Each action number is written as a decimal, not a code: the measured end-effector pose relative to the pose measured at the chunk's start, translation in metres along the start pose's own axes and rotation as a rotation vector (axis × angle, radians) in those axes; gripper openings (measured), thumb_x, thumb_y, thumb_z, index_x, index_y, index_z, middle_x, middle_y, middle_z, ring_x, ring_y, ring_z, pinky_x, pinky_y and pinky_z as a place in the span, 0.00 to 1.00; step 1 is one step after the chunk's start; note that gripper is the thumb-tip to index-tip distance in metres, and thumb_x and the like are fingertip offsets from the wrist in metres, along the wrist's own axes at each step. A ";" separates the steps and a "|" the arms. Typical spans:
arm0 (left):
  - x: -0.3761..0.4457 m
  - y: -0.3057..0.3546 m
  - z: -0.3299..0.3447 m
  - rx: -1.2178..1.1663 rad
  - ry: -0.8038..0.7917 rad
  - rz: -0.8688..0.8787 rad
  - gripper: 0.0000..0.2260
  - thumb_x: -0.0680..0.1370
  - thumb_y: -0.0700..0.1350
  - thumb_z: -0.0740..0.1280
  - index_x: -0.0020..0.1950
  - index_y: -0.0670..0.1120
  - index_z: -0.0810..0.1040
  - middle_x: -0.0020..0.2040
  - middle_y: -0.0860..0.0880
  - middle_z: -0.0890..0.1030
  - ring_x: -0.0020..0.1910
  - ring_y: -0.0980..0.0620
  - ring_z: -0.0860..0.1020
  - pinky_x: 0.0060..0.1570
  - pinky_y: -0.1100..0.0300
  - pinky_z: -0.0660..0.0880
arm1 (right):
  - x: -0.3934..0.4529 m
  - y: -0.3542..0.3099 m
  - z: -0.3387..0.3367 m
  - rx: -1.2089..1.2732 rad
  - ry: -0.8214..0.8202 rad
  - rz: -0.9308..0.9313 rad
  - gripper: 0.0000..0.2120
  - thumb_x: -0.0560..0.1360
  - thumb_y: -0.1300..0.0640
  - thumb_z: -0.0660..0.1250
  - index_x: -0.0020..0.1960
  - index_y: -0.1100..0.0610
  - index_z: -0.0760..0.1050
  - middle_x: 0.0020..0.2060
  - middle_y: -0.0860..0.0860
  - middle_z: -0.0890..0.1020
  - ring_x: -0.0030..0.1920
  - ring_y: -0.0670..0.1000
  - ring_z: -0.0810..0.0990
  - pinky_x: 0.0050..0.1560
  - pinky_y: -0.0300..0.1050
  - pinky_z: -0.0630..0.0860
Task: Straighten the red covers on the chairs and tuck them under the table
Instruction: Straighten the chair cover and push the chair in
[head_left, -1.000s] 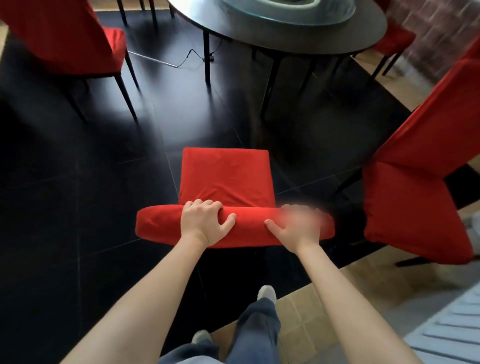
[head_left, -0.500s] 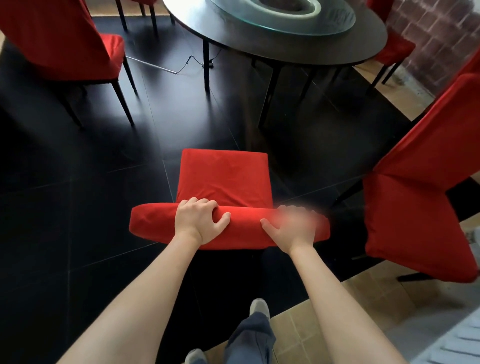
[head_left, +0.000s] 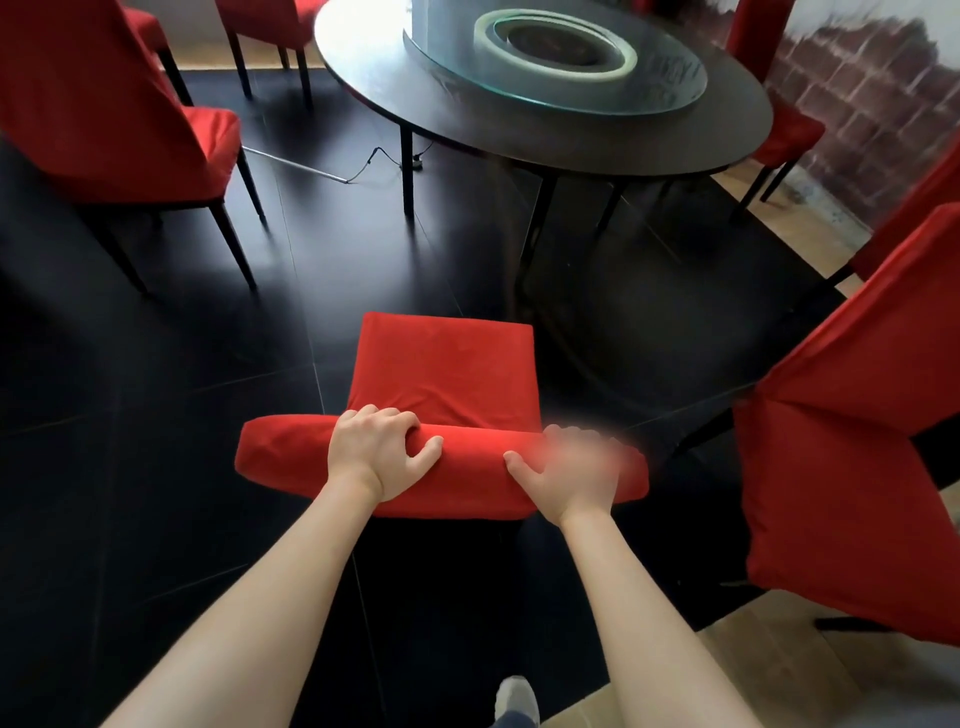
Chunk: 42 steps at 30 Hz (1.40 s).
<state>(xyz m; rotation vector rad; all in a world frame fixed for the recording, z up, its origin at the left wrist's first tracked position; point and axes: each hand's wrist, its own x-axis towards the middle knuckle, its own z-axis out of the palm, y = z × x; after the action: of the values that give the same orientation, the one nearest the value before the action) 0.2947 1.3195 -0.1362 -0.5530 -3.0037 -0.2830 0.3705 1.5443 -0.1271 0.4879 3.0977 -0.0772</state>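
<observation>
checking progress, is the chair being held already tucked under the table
No, the chair gripped by the left hand and right hand stands apart from the table, with bare floor between.

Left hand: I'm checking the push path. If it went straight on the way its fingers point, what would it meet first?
Past the backrest top it grips, the left hand would probably meet the chair's red seat, then open floor before the round table; depth is uncertain.

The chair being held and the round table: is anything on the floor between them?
In the head view, only bare black floor separates the held chair from the round table. A cable lies farther left, off that path.
</observation>
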 end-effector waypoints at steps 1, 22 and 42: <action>0.009 -0.002 0.001 0.000 0.001 0.001 0.31 0.70 0.68 0.45 0.48 0.53 0.82 0.45 0.54 0.83 0.44 0.50 0.78 0.48 0.55 0.69 | 0.008 -0.001 0.000 -0.004 0.005 0.002 0.44 0.67 0.24 0.39 0.55 0.54 0.78 0.48 0.51 0.82 0.51 0.54 0.78 0.63 0.60 0.65; 0.197 -0.029 0.019 0.019 0.002 0.009 0.33 0.69 0.69 0.43 0.48 0.54 0.82 0.45 0.55 0.83 0.46 0.50 0.77 0.49 0.55 0.67 | 0.191 -0.017 0.001 -0.036 0.057 0.020 0.42 0.67 0.25 0.38 0.47 0.56 0.77 0.40 0.50 0.80 0.45 0.54 0.77 0.57 0.55 0.67; 0.347 -0.033 0.028 0.084 -0.038 -0.003 0.35 0.68 0.69 0.41 0.51 0.54 0.82 0.49 0.54 0.83 0.50 0.49 0.77 0.51 0.55 0.67 | 0.337 -0.016 0.001 0.044 0.084 0.016 0.40 0.68 0.26 0.45 0.44 0.58 0.78 0.38 0.53 0.81 0.43 0.57 0.78 0.56 0.57 0.68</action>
<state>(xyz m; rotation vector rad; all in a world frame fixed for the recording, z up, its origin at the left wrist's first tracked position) -0.0416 1.4143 -0.1322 -0.5517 -3.0366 -0.1480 0.0454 1.6325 -0.1320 0.5302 3.1798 -0.1276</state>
